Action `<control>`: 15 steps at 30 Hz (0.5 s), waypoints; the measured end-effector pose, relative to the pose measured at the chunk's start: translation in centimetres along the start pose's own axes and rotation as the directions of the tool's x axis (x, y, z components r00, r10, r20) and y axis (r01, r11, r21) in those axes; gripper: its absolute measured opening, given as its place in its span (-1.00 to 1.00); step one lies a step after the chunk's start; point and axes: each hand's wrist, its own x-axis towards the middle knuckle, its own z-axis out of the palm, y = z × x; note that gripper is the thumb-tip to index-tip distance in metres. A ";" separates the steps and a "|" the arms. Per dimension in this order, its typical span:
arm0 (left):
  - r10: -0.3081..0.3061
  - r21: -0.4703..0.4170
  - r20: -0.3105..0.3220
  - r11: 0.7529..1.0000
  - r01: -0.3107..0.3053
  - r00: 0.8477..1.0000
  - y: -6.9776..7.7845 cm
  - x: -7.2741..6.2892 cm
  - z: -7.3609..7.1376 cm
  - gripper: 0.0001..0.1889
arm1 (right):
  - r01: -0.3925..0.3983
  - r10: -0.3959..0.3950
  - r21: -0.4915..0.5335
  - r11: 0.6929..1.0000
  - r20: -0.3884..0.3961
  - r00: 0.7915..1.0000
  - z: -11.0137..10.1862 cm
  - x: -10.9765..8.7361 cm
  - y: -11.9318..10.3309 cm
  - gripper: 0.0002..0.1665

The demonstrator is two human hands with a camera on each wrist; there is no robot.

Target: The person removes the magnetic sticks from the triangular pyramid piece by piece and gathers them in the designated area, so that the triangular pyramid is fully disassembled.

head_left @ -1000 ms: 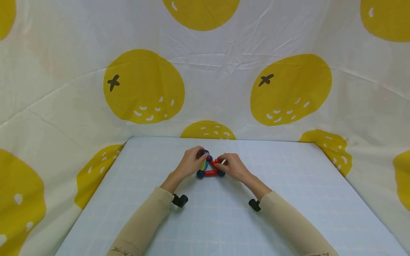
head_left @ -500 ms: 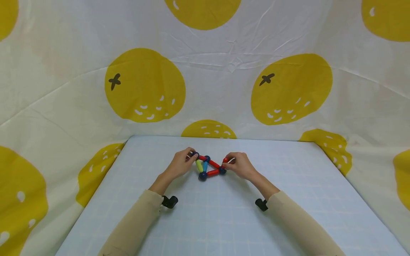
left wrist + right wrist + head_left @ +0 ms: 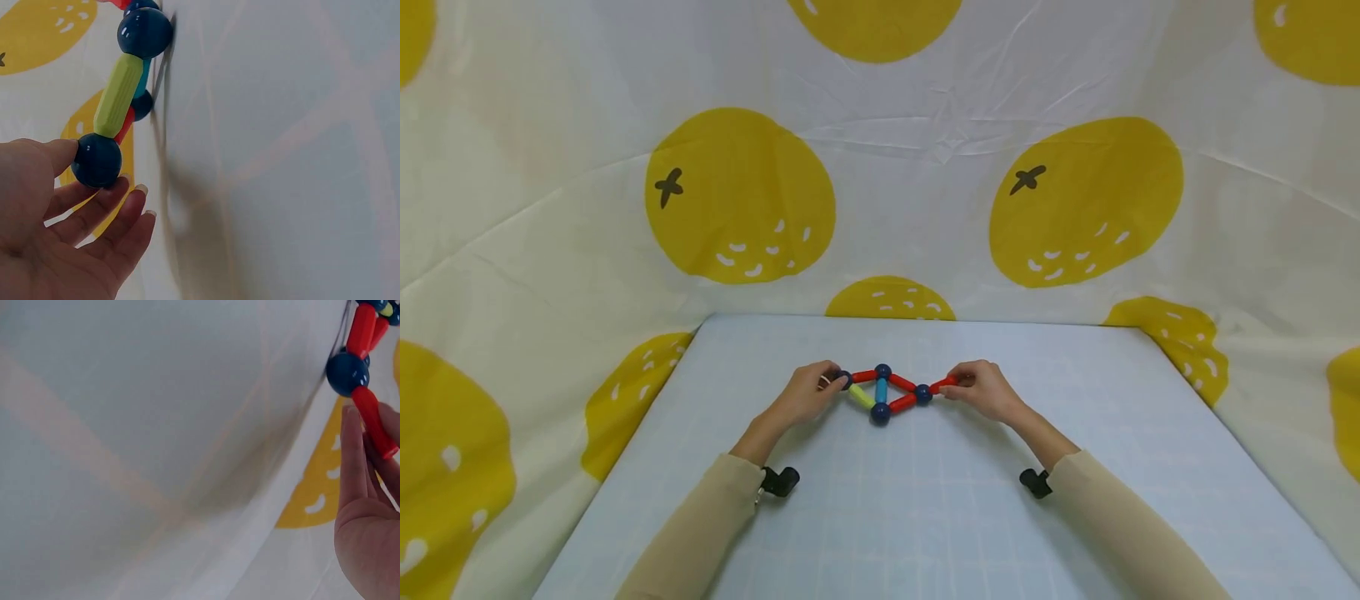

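Observation:
A flat shape of magnetic balls and rods lies between the two hands: dark blue balls joined by red rods, a light blue rod (image 3: 882,390) and a yellow-green rod (image 3: 861,397). My left hand (image 3: 808,392) pinches the leftmost dark blue ball (image 3: 97,160) between thumb and fingers, and the yellow-green rod runs from that ball to the front ball (image 3: 881,413). My right hand (image 3: 985,390) pinches a red rod (image 3: 374,420), whose inner end touches the right-hand ball (image 3: 348,374). The far ball (image 3: 883,372) joins red rods on both sides.
A pale blue checked cloth (image 3: 887,517) covers the table. Behind and beside it hangs a white curtain (image 3: 910,208) printed with large yellow fruit. Each wrist wears a small black camera, the left one (image 3: 781,482) and the right one (image 3: 1036,483).
The hands have moved apart, left hand leftward and right hand rightward. The folded shape has spread out flatter, and the red rod in the right hand has swung outward from upright.

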 end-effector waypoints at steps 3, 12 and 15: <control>-0.014 0.007 0.011 1.000 0.014 1.000 -0.1 -0.1 0.0 -0.66 | 0.003 -0.003 -0.031 1.000 0.022 1.000 -0.2 0.0 0.1 -0.77; -0.029 0.011 0.029 1.000 0.028 0.999 -0.7 -0.8 0.5 -0.71 | 0.065 -0.047 -0.143 0.988 0.122 0.991 -0.8 0.0 0.7 -0.82; -0.015 0.015 0.034 1.000 0.015 0.999 -1.0 -0.7 0.5 -0.72 | 0.095 -0.071 -0.179 0.979 0.137 0.988 -0.9 0.3 0.6 -0.82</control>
